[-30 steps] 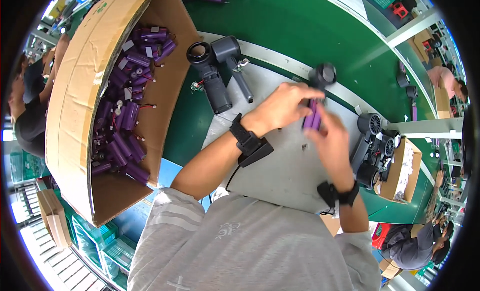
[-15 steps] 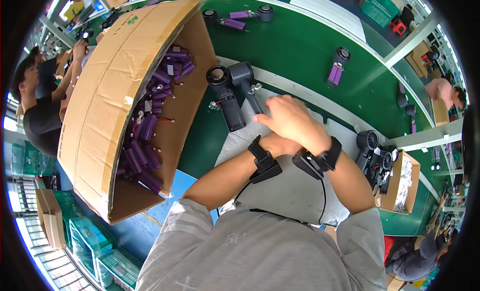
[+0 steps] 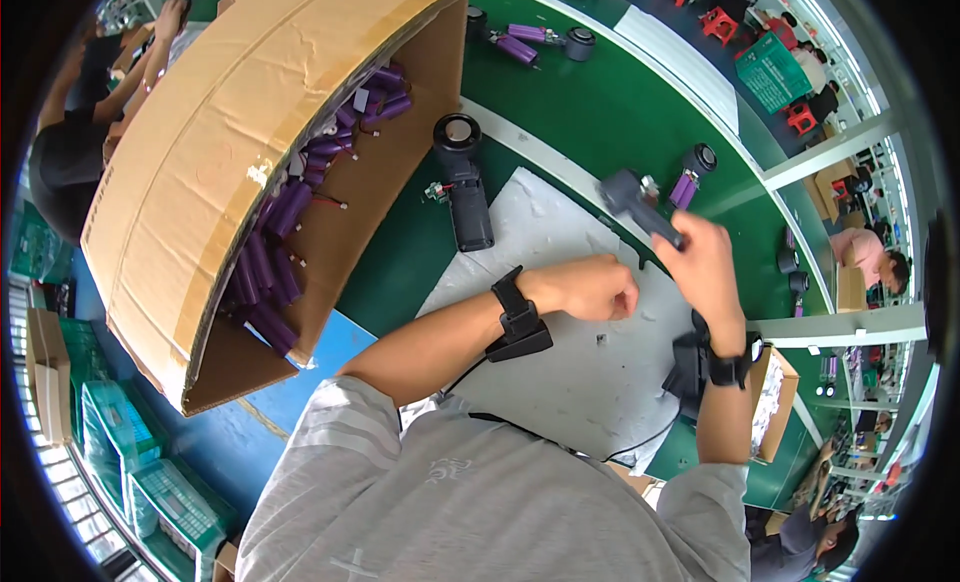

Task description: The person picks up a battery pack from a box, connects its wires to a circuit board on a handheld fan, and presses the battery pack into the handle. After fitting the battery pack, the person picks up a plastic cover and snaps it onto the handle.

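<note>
My right hand [image 3: 702,267] grips the end of the handle of a black handheld fan [image 3: 652,222], lifted above the far right of the pale foam sheet [image 3: 560,377]; the fan is slightly blurred. My left hand [image 3: 592,287] is over the middle of the sheet, fingers curled into a fist; whatever may be inside is hidden. Left of the sheet's far part lies a second black handheld fan [image 3: 468,202], its round head pointing away, with a small wired circuit board [image 3: 437,191] at its side. Black devices are strapped on both my wrists.
A large tilted cardboard box [image 3: 225,132] with several purple wired battery packs [image 3: 286,206] stands at the left. Beyond a white rail [image 3: 530,147], part-built fans with purple batteries [image 3: 688,182] lie on the green bench. A small carton [image 3: 772,402] sits right. Other people work nearby.
My crossed hands have come apart. My right hand has taken hold of one of the two fans beside the box and carried it right. My left hand has shifted slightly right.
</note>
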